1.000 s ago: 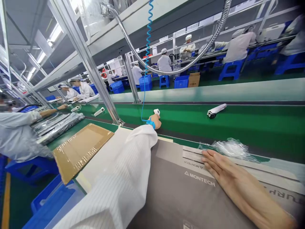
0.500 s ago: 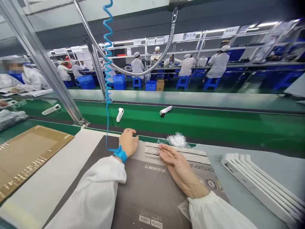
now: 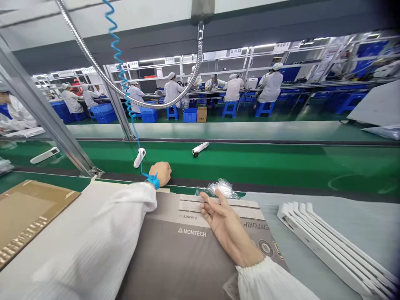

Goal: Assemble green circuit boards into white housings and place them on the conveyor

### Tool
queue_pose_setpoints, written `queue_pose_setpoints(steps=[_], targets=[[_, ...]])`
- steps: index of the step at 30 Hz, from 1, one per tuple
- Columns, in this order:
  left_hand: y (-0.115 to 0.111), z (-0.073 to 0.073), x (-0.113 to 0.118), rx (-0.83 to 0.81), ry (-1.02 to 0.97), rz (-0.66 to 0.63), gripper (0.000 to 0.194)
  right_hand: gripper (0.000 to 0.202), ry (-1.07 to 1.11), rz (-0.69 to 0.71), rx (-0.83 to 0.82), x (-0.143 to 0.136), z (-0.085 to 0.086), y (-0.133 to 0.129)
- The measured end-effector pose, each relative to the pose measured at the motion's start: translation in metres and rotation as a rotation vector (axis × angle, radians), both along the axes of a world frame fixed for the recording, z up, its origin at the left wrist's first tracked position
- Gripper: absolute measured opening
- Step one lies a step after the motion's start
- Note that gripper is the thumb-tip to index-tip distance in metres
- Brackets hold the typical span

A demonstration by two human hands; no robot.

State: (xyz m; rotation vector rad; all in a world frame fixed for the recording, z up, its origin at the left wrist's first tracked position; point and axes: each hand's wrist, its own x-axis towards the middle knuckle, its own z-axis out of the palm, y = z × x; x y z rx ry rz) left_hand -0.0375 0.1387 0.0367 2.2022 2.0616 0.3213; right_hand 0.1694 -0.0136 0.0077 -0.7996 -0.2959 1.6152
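Reaching over the bench (image 3: 11, 179) edge requires slack cord (image 3: 128, 104); left hand (image 3: 160, 172): grip indiscernible; right hand (image 3: 229, 231): grip apart.

open belt (image 3: 281, 166) at right, slanting post (image 3: 46, 114) left, hanging blue cord (image 3: 130, 109)

Grey MONTECH-printed cardboard (image 3: 168, 262) is lying flat beside the green belt (image 3: 262, 166), where a slim white plastic piece (image 3: 139, 159) is resting at a slant.
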Motion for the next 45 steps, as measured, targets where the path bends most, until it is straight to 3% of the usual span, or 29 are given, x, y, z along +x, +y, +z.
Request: queue_pose_setpoints(steps=[4, 7, 10, 13, 18, 21, 24, 26, 27, 29, 31, 33, 36, 38, 42, 45], targets=[[0.061, 0.0, 0.039, -0.025, -0.046, -0.051, 0.024, 0.067, 0.011, -0.041, -0.027, -0.001, -0.006, 0.002], [0.091, -0.002, 0.076, 0.012, -0.132, -0.082, 0.033, 0.041, 0.018, 0.035, -0.003, 0.0, -0.007, 0.002], [0.103, -0.007, 0.101, 0.029, -0.224, -0.078, 0.035, 0.032, 0.023, 0.105, 0.03, -0.001, -0.002, 0.0], [0.099, -0.01, 0.108, 0.008, -0.307, -0.026, 0.026, 0.028, 0.028, 0.097, 0.042, -0.002, 0.0, 0.0], [0.061, 0.002, 0.094, -0.077, -0.537, -0.007, 0.02, 0.035, 0.046, 0.099, 0.017, 0.001, -0.002, 0.004], [0.01, 0.021, 0.078, -0.15, -0.708, -0.119, 0.028, 0.048, 0.091, 0.154, 0.006, 0.004, 0.004, 0.002], [-0.05, 0.036, 0.061, -0.243, -0.876, -0.323, 0.034, 0.055, 0.086, 0.266, 0.063, 0.004, 0.013, -0.004], [-0.085, 0.036, 0.053, -0.367, -1.014, -0.537, 0.032, 0.048, -0.004, 0.322, 0.129, 0.002, 0.017, -0.009], [-0.099, 0.033, 0.051, -0.35, -1.042, -0.568, 0.032, 0.045, -0.074, 0.313, 0.156, 0.0, 0.017, -0.01], [-0.121, 0.022, 0.05, -0.2, -1.082, -0.448, 0.031, 0.045, -0.22, 0.221, 0.187, -0.005, 0.014, -0.011], [-0.134, 0.007, 0.051, -0.086, -1.131, -0.247, 0.028, 0.055, -0.32, 0.075, 0.217, -0.011, 0.007, -0.009], [-0.142, -0.006, 0.054, -0.179, -1.182, -0.185, 0.029, 0.061, -0.383, -0.021, 0.264, -0.014, 0.0, -0.006], [-0.151, -0.013, 0.054, -0.358, -1.132, -0.261, 0.035, 0.052, -0.581, -0.032, 0.33, -0.011, -0.004, -0.006], [-0.154, -0.01, 0.051, -0.302, -1.019, -0.28, 0.031, 0.042, -0.882, -0.063, 0.37, -0.003, -0.001, -0.007], [-0.154, -0.002, 0.042, -0.101, -0.758, -0.276, 0.027, 0.021, -1.567, -0.279, 0.609, 0.015, 0.007, -0.009], [-0.152, -0.002, 0.04, -0.088, -0.686, -0.289, 0.029, 0.013, -1.896, -0.321, 0.726, 0.018, 0.01, -0.009]])
